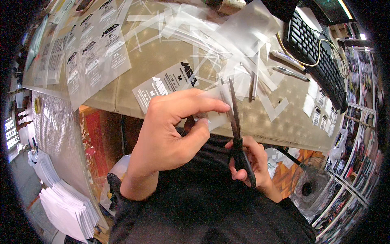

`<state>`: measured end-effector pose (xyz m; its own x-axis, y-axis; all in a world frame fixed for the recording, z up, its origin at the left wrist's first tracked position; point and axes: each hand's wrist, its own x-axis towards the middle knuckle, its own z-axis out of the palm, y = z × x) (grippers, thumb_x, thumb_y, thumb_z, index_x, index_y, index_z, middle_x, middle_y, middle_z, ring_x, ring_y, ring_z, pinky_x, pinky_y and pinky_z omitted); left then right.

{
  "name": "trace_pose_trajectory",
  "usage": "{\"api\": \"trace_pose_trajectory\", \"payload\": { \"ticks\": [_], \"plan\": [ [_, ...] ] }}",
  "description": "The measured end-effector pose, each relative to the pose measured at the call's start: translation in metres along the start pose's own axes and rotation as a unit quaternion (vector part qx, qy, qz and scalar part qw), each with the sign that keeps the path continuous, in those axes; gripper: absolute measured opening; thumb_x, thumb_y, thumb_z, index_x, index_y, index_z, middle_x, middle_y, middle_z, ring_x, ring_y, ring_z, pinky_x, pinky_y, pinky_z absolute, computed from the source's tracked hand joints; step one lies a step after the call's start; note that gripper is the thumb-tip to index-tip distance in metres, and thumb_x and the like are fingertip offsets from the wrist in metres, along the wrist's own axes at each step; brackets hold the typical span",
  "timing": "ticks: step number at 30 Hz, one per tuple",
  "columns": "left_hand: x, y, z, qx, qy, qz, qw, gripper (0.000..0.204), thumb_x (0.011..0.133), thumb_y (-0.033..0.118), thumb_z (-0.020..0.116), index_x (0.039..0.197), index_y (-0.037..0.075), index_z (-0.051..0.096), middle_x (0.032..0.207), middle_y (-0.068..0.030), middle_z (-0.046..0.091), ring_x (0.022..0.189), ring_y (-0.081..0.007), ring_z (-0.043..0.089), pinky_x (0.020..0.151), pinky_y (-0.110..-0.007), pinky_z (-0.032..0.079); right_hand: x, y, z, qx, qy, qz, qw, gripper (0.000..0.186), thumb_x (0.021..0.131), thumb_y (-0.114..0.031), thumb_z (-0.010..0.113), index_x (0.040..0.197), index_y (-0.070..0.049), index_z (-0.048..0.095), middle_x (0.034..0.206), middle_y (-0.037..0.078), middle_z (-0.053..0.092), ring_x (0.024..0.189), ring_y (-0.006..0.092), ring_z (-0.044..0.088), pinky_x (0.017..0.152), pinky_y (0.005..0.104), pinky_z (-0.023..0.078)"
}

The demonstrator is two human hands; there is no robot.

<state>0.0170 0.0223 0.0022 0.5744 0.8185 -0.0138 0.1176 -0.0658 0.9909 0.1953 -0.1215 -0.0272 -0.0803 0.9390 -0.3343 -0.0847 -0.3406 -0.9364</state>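
Observation:
My left hand [170, 138] grips a small translucent printed sheet [215, 95] between thumb and fingers, index finger stretched along it. My right hand [254, 171] is closed on the handles of black-handled scissors [239, 160], whose blades point up at the sheet's right edge; whether they touch it I cannot tell. Just beyond my hands, printed translucent label sheets [166, 87] lie on the table [134, 61], with a larger printed sheet [93, 65] to their left. Loose clear strips and offcuts [191, 28] are piled toward the back.
A keyboard [313, 53], cable and pens [290, 73] are at the back right, small labels [321, 110] nearer. A fan [308, 187] stands below right, beside shelves [357, 138]. White paper stacks [69, 203] are at the lower left. The table's front edge runs behind my hands.

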Motion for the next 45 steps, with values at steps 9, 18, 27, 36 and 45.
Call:
{"api": "trace_pose_trajectory", "payload": {
  "ticks": [9,18,27,36,45],
  "plan": [
    [0.001,-0.005,-0.003,0.001,-0.003,0.022,1.000,0.032,0.060,-0.004,0.050,0.087,-0.002,0.066,0.082,-0.0120,0.063,0.078,-0.0176,0.060,0.072,-0.025,0.043,-0.002,0.000,-0.002,-0.028,-0.006,-0.008,1.000,0.064,0.067,-0.039,0.077,0.110,0.000,0.050,0.060,0.001,0.054,0.054,0.0069,0.054,0.047,0.0192,0.040],
    [0.002,-0.003,-0.003,-0.027,-0.016,-0.018,0.999,0.031,0.061,-0.004,0.049,0.087,-0.003,0.066,0.083,-0.0111,0.063,0.077,-0.0158,0.058,0.070,-0.024,0.042,-0.002,-0.003,-0.004,-0.038,-0.010,-0.011,0.999,0.059,0.067,-0.032,0.078,0.109,0.000,0.052,0.062,0.000,0.055,0.056,0.0077,0.055,0.048,0.0209,0.042],
    [0.003,-0.004,-0.003,-0.027,-0.018,0.001,0.999,0.030,0.062,-0.005,0.048,0.087,-0.003,0.065,0.081,-0.0093,0.061,0.072,-0.0128,0.054,0.064,-0.023,0.039,-0.005,-0.001,-0.002,-0.040,0.011,-0.001,0.999,0.057,0.068,-0.030,0.078,0.109,0.000,0.052,0.068,0.002,0.056,0.057,0.0073,0.055,0.052,0.0211,0.043],
    [0.012,-0.022,0.007,-0.092,0.032,0.015,0.995,0.048,0.067,-0.010,0.052,0.114,0.000,0.048,0.089,-0.0068,0.060,0.083,-0.0143,0.057,0.073,-0.026,0.044,-0.004,-0.002,-0.001,0.025,0.089,0.029,0.995,0.050,0.071,-0.020,0.076,0.109,0.000,0.052,0.064,0.001,0.057,0.050,0.0057,0.053,0.042,0.0196,0.038],
    [0.034,-0.018,0.046,0.086,-0.054,0.298,0.949,0.026,0.057,-0.008,0.062,0.081,0.004,0.061,0.106,-0.0149,0.057,0.096,-0.0285,0.057,0.081,-0.035,0.045,0.005,-0.025,-0.030,0.195,0.189,-0.009,0.962,0.055,0.075,-0.012,0.071,0.120,-0.005,0.041,0.082,0.009,0.062,0.062,0.0132,0.058,0.050,0.0246,0.047]
  ]
}}
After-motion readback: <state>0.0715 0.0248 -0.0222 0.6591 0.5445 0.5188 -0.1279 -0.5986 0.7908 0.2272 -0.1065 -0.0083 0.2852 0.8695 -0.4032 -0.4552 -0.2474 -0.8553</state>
